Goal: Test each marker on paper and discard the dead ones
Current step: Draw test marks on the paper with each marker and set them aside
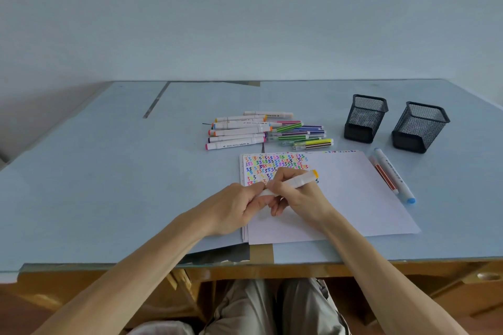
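Your left hand (239, 207) and right hand (296, 193) both grip one marker (295, 181) over the paper (353, 198); marker pile (261, 130) and two mesh cups (364, 118) lie beyond.

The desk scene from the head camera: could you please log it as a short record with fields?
held item: white marker with a yellow end
left hand: grips the marker's near end
right hand: grips its barrel
paper: coloured squiggles fill its far left corner
marker pile: beyond the paper
set aside: two markers right of the paper
mesh cups: two, far right, contents not visible
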